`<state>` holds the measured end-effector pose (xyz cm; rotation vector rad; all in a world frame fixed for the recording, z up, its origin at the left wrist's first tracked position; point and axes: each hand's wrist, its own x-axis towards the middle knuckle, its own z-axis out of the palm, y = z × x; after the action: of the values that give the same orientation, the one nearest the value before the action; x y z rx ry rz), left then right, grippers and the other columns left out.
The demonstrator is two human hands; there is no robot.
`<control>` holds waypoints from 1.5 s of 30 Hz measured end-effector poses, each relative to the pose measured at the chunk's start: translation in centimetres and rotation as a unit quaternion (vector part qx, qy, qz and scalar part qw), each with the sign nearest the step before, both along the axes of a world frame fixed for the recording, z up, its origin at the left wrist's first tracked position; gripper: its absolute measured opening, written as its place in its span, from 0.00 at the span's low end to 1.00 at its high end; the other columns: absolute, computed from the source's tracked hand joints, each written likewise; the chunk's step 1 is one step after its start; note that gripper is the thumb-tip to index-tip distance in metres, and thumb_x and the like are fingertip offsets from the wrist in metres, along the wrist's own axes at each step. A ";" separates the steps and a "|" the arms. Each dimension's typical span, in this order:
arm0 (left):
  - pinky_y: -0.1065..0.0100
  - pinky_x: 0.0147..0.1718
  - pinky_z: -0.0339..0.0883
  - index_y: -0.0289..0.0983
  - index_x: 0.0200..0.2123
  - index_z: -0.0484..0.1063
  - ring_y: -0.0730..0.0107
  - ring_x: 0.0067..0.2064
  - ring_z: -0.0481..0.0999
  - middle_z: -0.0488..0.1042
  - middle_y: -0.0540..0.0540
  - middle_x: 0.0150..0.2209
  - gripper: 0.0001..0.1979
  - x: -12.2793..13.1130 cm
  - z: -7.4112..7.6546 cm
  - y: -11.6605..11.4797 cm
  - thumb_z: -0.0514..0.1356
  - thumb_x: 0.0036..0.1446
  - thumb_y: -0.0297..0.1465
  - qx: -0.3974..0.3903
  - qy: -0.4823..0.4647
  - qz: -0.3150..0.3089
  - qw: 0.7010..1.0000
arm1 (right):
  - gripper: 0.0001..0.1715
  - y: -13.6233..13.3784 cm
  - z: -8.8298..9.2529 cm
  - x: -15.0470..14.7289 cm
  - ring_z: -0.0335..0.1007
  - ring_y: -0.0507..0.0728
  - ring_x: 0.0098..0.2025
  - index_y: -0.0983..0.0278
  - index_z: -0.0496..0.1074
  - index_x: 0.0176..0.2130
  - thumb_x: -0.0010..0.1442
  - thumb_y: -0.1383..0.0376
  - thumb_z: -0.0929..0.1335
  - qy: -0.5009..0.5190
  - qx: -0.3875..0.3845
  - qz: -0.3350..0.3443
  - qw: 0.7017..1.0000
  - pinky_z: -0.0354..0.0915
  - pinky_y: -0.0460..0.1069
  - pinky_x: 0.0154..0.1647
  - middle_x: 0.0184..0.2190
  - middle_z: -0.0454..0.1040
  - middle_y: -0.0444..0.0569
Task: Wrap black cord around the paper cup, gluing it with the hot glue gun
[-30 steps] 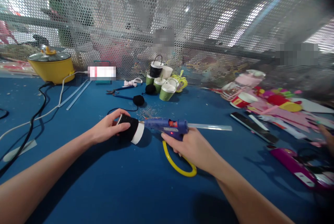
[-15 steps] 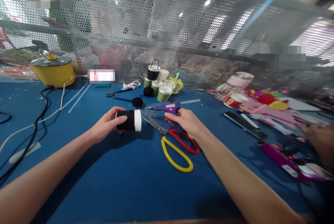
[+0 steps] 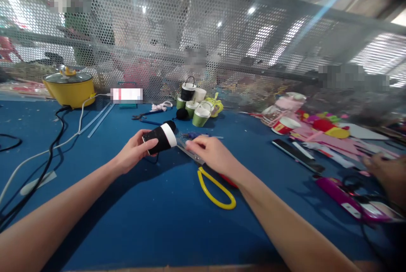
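In my left hand is a small paper cup, wrapped in black with a white rim, tilted with the rim to the right. A thin dark strand hangs below it. My right hand is just right of the rim, its fingers curled together; whatever may be between them is too small to make out. Beneath that hand lie scissors with one yellow and one red handle, partly covered. Behind the fingers a blue glue gun lies on the table, mostly hidden. A black yarn ball sits behind the cup.
Small green, white and black cups stand at the back beside pliers. To the left are a yellow electric pot and cables. Pink scraps, a phone, a purple power strip and another person's hand are on the right.
My right hand has let go of the glue gun, which now lies behind it, and has moved left toward the cup. The cup's rim end has tipped upward in my left hand.
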<state>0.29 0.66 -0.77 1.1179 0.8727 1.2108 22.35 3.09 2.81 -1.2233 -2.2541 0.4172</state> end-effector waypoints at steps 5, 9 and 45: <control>0.69 0.31 0.62 0.36 0.42 0.61 0.71 0.33 0.68 0.66 0.47 0.36 0.21 0.3 -0.1 -0.3 0.63 0.46 0.35 0.078 0.053 0.040 0.995 | 0.21 -3.5 -0.8 -4.4 0.65 0.51 0.28 0.66 0.67 0.41 0.50 0.57 0.68 0.170 -0.319 0.075 0.929 0.61 0.47 0.27 0.32 0.70 0.49; 0.68 0.35 0.63 0.38 0.44 0.60 0.69 0.37 0.68 0.67 0.47 0.38 0.24 0.2 0.0 -0.4 0.64 0.44 0.32 0.142 0.085 0.048 0.985 | 0.19 -4.1 -2.0 -5.2 0.59 0.46 0.21 0.65 0.63 0.40 0.50 0.60 0.68 0.305 -0.466 0.107 0.824 0.55 0.43 0.17 0.31 0.70 0.46; 0.77 0.11 0.52 0.35 0.28 0.63 0.80 0.15 0.59 0.58 0.56 0.17 0.20 1.5 1.0 -2.0 0.54 0.50 0.48 -0.073 0.210 -0.112 0.969 | 0.06 -3.3 0.4 -1.8 0.66 0.50 0.29 0.63 0.69 0.30 0.57 0.66 0.63 0.135 0.082 0.079 0.984 0.61 0.46 0.30 0.28 0.72 0.45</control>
<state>1.84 -1.39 0.21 1.3363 1.1003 0.7210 20.56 -0.25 3.25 -0.8531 -2.1108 0.4206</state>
